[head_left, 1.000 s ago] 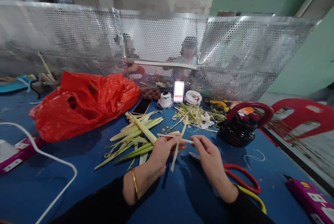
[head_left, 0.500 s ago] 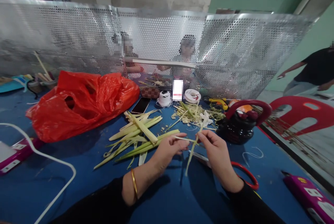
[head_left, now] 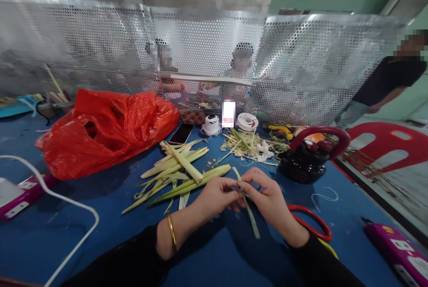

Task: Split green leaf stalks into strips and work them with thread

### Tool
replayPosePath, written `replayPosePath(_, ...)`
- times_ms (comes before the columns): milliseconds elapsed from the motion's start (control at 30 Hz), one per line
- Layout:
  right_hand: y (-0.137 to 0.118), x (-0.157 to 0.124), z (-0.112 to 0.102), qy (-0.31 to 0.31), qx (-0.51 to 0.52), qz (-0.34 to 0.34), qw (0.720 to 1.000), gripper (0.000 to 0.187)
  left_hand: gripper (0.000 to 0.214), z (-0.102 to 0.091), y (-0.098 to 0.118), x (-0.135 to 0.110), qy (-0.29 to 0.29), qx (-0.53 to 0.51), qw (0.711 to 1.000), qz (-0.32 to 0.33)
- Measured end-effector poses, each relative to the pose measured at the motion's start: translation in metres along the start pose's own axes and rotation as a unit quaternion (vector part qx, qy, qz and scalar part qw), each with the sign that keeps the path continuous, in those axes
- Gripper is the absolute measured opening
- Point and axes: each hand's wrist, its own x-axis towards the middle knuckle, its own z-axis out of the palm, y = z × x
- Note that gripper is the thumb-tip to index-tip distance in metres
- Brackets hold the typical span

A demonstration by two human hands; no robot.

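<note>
Over the front of the blue table, my left hand point(head_left: 219, 195) and my right hand point(head_left: 265, 195) meet, fingertips pinched together on a pale green leaf strip point(head_left: 251, 219). Its short upper end sticks up between the hands and its longer end hangs down toward me. The thin pale stalk is hidden by my fingers. Left of my left hand lies a heap of long green leaf sheaths point(head_left: 187, 169). Partly under my right wrist are scissors with red loop handles point(head_left: 316, 221); a yellow piece point(head_left: 329, 248) shows beside them.
A red plastic bag point(head_left: 110, 133), a phone point(head_left: 181, 134), white thread point(head_left: 211, 125) and a ribbon spool point(head_left: 247, 121) stand farther back. Plant scraps point(head_left: 249, 142) lie near a black-and-red jug point(head_left: 304, 162). Purple power strips point(head_left: 397, 247) flank me. People sit behind a perforated screen point(head_left: 207, 37).
My hands have come together; the thin stalk in my left hand has gone behind my fingers at the strip. The strip now slants the other way. The person at right has shifted.
</note>
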Motion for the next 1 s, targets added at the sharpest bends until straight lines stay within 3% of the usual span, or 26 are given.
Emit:
replayPosePath(133, -0.001, 0.001, 0.0, 0.015, 0.031, 0.004, 0.999, 0.012, 0.018, 0.0, 0.005, -0.003, -0.009, -0.006, 1.0, -0.011)
replayPosePath(367, -0.002, 0.001, -0.001, 0.019, 0.004, -0.009, 1.0, 0.011, 0.012, -0.003, -0.001, -0.001, 0.013, 0.057, 0.997, 0.047)
replayPosePath(533, -0.001, 0.0, 0.001, 0.018, -0.031, -0.033, 0.999, 0.013, 0.017, 0.001, 0.005, -0.003, -0.028, 0.013, 0.999, 0.025)
replayPosePath(700, -0.003, -0.004, 0.002, 0.018, -0.107, -0.096, 0.989, 0.015, 0.023, 0.005, 0.006, -0.002, 0.023, -0.02, 1.0, -0.006)
replayPosePath(800, -0.007, -0.008, 0.001, 0.018, -0.163, -0.152, 0.975, 0.013, 0.015, 0.005, 0.01, -0.002, 0.058, -0.072, 0.996, -0.014)
replayPosePath(1000, -0.008, -0.013, 0.005, -0.034, -0.217, -0.209, 0.953, 0.015, 0.014, 0.001, 0.01, 0.001, 0.114, -0.126, 0.985, -0.023)
